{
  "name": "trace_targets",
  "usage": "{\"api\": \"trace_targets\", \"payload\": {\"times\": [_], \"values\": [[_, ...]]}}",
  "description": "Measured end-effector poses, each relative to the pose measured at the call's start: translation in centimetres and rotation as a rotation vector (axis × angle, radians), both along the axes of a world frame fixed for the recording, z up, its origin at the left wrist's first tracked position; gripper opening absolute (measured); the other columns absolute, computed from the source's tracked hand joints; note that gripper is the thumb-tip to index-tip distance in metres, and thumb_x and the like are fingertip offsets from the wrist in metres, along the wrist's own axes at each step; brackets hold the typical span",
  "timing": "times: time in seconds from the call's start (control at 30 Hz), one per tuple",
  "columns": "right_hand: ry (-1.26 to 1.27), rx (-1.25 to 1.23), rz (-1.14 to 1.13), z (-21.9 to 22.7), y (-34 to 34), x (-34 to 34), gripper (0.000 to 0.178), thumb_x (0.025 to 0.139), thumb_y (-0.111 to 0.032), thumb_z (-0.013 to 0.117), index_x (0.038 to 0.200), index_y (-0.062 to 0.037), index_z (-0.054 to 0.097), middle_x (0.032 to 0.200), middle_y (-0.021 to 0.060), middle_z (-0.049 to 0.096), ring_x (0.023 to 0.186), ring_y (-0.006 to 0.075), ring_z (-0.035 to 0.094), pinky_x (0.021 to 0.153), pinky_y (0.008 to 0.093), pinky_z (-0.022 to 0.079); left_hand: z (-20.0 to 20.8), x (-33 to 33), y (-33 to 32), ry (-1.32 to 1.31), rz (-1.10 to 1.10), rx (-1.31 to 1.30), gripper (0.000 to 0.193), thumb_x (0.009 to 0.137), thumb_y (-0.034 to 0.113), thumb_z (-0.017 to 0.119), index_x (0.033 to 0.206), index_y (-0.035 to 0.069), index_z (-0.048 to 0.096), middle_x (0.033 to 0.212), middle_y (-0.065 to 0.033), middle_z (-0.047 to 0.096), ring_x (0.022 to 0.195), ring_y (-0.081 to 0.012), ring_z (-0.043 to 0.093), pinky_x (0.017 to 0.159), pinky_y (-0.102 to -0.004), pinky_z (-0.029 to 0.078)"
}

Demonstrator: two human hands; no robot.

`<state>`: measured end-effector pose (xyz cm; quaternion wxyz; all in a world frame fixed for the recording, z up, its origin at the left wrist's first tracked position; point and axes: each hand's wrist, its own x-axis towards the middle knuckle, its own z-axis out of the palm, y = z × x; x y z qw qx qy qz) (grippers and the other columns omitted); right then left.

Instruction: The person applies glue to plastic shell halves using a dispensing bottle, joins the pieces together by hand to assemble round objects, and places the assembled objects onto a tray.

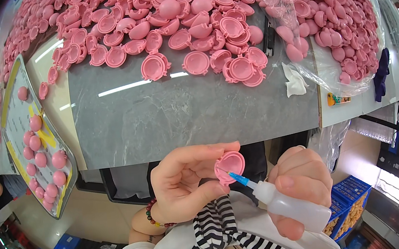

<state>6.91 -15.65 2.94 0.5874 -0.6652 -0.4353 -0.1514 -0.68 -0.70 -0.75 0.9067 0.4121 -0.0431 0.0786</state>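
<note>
Between the thumb and fingers of my left hand (pixel 182 179) is a pink half shell (pixel 232 164), its hollow side turned toward my right hand. My right hand (pixel 302 181) is wrapped round a translucent white squeeze bottle (pixel 299 210). The bottle's blue needle tip (pixel 239 177) points into the hollow of the shell, near its rim; whether the needle touches the plastic I cannot tell. Both hands are in front of the table's near edge, above my lap.
A large heap of pink shells (pixel 169 10) covers the back of the grey table (pixel 158 115). More shells fill a clear plastic bag (pixel 334 16) at right. A tray (pixel 69 184) with several pink balls stands at left. A crumpled white tissue (pixel 295 80) lies near the right edge.
</note>
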Motion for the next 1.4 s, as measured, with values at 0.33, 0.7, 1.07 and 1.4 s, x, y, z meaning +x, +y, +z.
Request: {"api": "trace_targets", "payload": {"times": [0.33,0.7,1.07,1.4], "values": [[-0.037,0.038,-0.072,-0.2,0.4,0.0,0.062,0.083,-0.055,0.042,0.089,0.0057,0.053,0.06,0.0049,0.043,0.045,0.0134,0.039,0.036,0.0238,0.028,0.3,0.1,0.3,-0.011,0.072,0.121,0.04,0.069,-0.013,0.061,0.107,-0.011,0.049,0.112,-0.0285,0.05,0.096,-0.0257,0.058,0.082,-0.0318,0.049],[-0.051,0.061,-0.056,-0.7,0.4,0.0,0.06,0.084,-0.054,0.041,0.091,0.0051,0.052,0.065,0.0068,0.045,0.047,0.0136,0.039,0.037,0.0235,0.028,1.4,0.2,0.3,-0.018,0.349,0.69,0.038,0.061,-0.005,0.071,0.097,-0.005,0.059,0.098,-0.0219,0.06,0.087,-0.0245,0.062,0.073,-0.0275,0.05],[0.195,0.061,-1.083,-2.0,-12.6,8.0,0.039,0.082,-0.003,0.054,0.114,0.0072,0.035,0.106,0.0238,0.055,0.094,0.0231,0.056,0.082,0.031,0.045,-0.8,0.5,0.8,-0.089,-0.31,-0.473,0.036,0.081,-0.005,0.049,0.117,-0.005,0.043,0.115,-0.0281,0.048,0.097,-0.0267,0.056,0.08,-0.0347,0.046],[0.283,-0.117,-1.09,-4.8,-16.7,10.7,0.054,0.074,-0.009,0.068,0.115,0.0042,0.035,0.11,0.0182,0.051,0.096,0.0196,0.052,0.075,0.0287,0.046,-1.4,0.9,0.0,-0.077,-0.495,-0.83,0.038,0.083,0.002,0.052,0.119,-0.003,0.041,0.116,-0.0237,0.048,0.092,-0.0233,0.057,0.077,-0.0331,0.048]]}}
